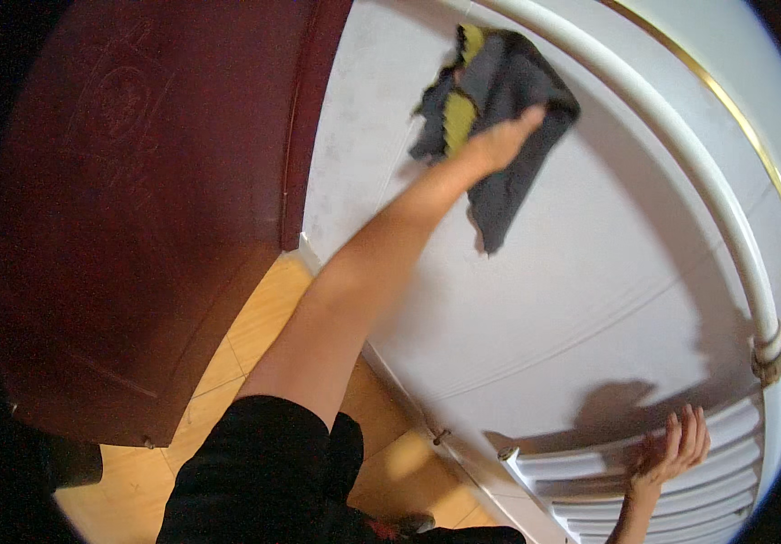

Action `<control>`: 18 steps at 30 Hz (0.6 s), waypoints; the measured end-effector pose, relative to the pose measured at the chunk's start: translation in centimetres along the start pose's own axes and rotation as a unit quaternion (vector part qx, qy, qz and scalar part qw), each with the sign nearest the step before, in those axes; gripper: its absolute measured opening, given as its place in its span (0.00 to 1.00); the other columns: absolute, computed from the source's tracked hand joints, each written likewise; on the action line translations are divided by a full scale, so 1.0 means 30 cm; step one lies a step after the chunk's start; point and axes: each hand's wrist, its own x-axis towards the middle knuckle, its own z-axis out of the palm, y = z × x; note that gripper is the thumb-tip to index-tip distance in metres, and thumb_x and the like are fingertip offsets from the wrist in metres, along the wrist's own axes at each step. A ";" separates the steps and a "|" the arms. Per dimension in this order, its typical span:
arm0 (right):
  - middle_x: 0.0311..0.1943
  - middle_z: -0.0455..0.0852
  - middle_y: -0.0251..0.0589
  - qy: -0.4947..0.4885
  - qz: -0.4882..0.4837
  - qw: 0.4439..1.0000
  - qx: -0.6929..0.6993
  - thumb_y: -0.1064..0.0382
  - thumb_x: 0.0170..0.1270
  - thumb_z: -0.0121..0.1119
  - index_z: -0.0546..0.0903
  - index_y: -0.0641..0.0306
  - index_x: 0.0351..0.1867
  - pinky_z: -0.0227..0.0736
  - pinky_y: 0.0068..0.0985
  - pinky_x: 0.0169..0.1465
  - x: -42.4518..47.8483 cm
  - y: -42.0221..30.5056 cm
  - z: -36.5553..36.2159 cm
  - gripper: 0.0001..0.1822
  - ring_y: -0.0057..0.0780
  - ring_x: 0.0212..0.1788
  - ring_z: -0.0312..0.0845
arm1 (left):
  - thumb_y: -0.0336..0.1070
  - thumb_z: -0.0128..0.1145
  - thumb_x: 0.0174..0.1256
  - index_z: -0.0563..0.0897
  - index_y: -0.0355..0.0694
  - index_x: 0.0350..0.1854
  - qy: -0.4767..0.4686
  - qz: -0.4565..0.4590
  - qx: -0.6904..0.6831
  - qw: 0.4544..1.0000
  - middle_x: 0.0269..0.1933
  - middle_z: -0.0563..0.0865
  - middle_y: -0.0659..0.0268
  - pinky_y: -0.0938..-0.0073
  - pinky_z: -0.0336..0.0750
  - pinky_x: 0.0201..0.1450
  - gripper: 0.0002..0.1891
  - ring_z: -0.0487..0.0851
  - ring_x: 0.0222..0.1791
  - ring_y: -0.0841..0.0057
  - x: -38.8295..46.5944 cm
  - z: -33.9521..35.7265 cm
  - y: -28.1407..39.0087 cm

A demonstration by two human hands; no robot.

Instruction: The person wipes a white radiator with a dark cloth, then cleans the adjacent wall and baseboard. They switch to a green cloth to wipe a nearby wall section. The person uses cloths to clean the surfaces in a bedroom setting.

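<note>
My left hand [503, 144] is on a dark grey cloth [499, 75] with yellow patches and ragged edges, holding it against the white wall [472, 326]. The arm reaches up and across from a black sleeve [247, 462], and the cloth hides part of the palm and fingers. At the lower right, my right hand [673, 445] is over the top of a white radiator [588, 469], fingers a little apart and nothing in them. Whether its fingertips touch the radiator or the wall I cannot tell.
A white pipe [690, 149] runs along the wall to a worn, wrapped joint [769, 357] by the radiator. Beyond it is a gold-coloured trim strip [744, 112]. A dark red door [145, 224] stands on the left, over yellowish floor tiles [217, 370]. A small metal fitting [441, 436] projects near the skirting.
</note>
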 end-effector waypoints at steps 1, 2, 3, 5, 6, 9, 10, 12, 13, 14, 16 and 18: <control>0.59 0.79 0.50 -0.005 -0.007 1.000 -0.012 0.51 0.77 0.43 0.75 0.61 0.58 0.56 0.50 0.67 -0.012 0.012 -0.002 0.20 0.50 0.64 0.72 | 0.78 0.27 0.67 0.73 0.30 0.67 0.053 -0.005 0.061 0.997 0.65 0.73 0.35 0.58 0.53 0.76 0.51 0.68 0.71 0.47 0.043 -0.058 -0.050; 0.61 0.77 0.50 -0.031 -0.010 0.999 -0.017 0.51 0.77 0.42 0.73 0.60 0.61 0.56 0.51 0.68 -0.051 0.035 -0.004 0.21 0.51 0.65 0.70 | 0.77 0.25 0.67 0.74 0.32 0.67 0.104 -0.054 0.098 0.988 0.65 0.73 0.36 0.57 0.54 0.75 0.50 0.68 0.70 0.46 0.076 -0.104 -0.050; 0.63 0.75 0.51 -0.057 -0.014 0.998 -0.024 0.51 0.77 0.42 0.71 0.60 0.64 0.55 0.52 0.68 -0.064 0.049 -0.011 0.22 0.52 0.67 0.68 | 0.77 0.24 0.67 0.75 0.34 0.66 0.153 -0.102 0.133 0.974 0.64 0.74 0.37 0.56 0.55 0.74 0.49 0.69 0.69 0.44 0.108 -0.160 -0.044; 0.63 0.74 0.52 -0.057 -0.024 0.998 0.009 0.51 0.77 0.40 0.70 0.61 0.65 0.54 0.53 0.68 -0.016 0.025 -0.008 0.23 0.55 0.67 0.67 | 0.73 0.27 0.68 0.76 0.34 0.65 0.239 -0.073 0.122 0.960 0.64 0.75 0.38 0.50 0.56 0.72 0.46 0.70 0.68 0.44 0.173 -0.315 -0.118; 0.63 0.74 0.52 -0.082 -0.026 0.996 -0.008 0.51 0.78 0.40 0.70 0.60 0.65 0.54 0.54 0.69 0.015 0.027 -0.063 0.23 0.55 0.67 0.67 | 0.72 0.29 0.69 0.77 0.30 0.62 0.267 -0.075 0.105 0.955 0.63 0.76 0.36 0.54 0.58 0.72 0.46 0.70 0.68 0.43 0.238 -0.351 -0.184; 0.64 0.74 0.51 -0.115 -0.039 0.992 -0.036 0.51 0.78 0.37 0.69 0.60 0.67 0.53 0.53 0.69 -0.031 0.060 -0.076 0.23 0.55 0.68 0.66 | 0.70 0.31 0.69 0.77 0.26 0.60 0.347 -0.115 0.110 0.924 0.61 0.77 0.35 0.56 0.60 0.71 0.45 0.71 0.67 0.43 0.318 -0.466 -0.282; 0.59 0.79 0.49 -0.062 -0.033 0.997 -0.016 0.51 0.77 0.43 0.73 0.61 0.62 0.63 0.47 0.61 0.012 0.028 -0.059 0.21 0.51 0.61 0.73 | 0.70 0.30 0.68 0.77 0.27 0.61 0.349 -0.093 0.116 0.925 0.62 0.77 0.37 0.56 0.60 0.70 0.45 0.72 0.67 0.45 0.332 -0.534 -0.351; 0.52 0.85 0.46 -0.015 -0.026 1.000 0.007 0.49 0.76 0.47 0.77 0.62 0.56 0.73 0.40 0.53 0.076 -0.021 -0.027 0.20 0.46 0.55 0.80 | 0.70 0.30 0.68 0.77 0.30 0.62 0.363 -0.132 0.133 0.913 0.62 0.77 0.39 0.51 0.59 0.69 0.45 0.72 0.66 0.44 0.274 -0.570 -0.464; 0.52 0.85 0.44 -0.019 -0.023 1.000 0.000 0.47 0.76 0.46 0.78 0.61 0.54 0.73 0.40 0.52 0.076 -0.023 -0.035 0.21 0.46 0.54 0.80 | 0.70 0.30 0.67 0.78 0.31 0.62 0.370 -0.186 0.138 0.900 0.63 0.77 0.39 0.46 0.57 0.70 0.45 0.71 0.66 0.42 0.217 -0.520 -0.480; 0.51 0.85 0.43 -0.014 -0.020 1.000 0.000 0.45 0.77 0.45 0.79 0.60 0.53 0.73 0.40 0.51 0.073 -0.023 -0.036 0.22 0.45 0.54 0.80 | 0.69 0.31 0.67 0.79 0.30 0.60 0.374 -0.206 0.127 0.895 0.63 0.77 0.40 0.46 0.58 0.69 0.44 0.71 0.66 0.42 0.170 -0.530 -0.525; 0.60 0.78 0.48 -0.078 -0.031 0.996 -0.004 0.48 0.78 0.40 0.72 0.60 0.62 0.60 0.48 0.63 -0.009 0.046 -0.039 0.23 0.51 0.63 0.71 | 0.66 0.31 0.68 0.81 0.30 0.57 0.390 -0.243 0.112 0.881 0.62 0.79 0.41 0.45 0.58 0.67 0.41 0.72 0.65 0.42 0.072 -0.496 -0.619; 0.64 0.75 0.51 -0.111 -0.038 0.993 -0.019 0.47 0.78 0.39 0.69 0.60 0.66 0.54 0.52 0.70 -0.020 0.065 -0.068 0.25 0.53 0.68 0.67 | 0.63 0.32 0.69 0.83 0.28 0.54 0.396 -0.270 0.092 0.873 0.60 0.80 0.41 0.45 0.57 0.67 0.40 0.73 0.64 0.42 0.008 -0.392 -0.636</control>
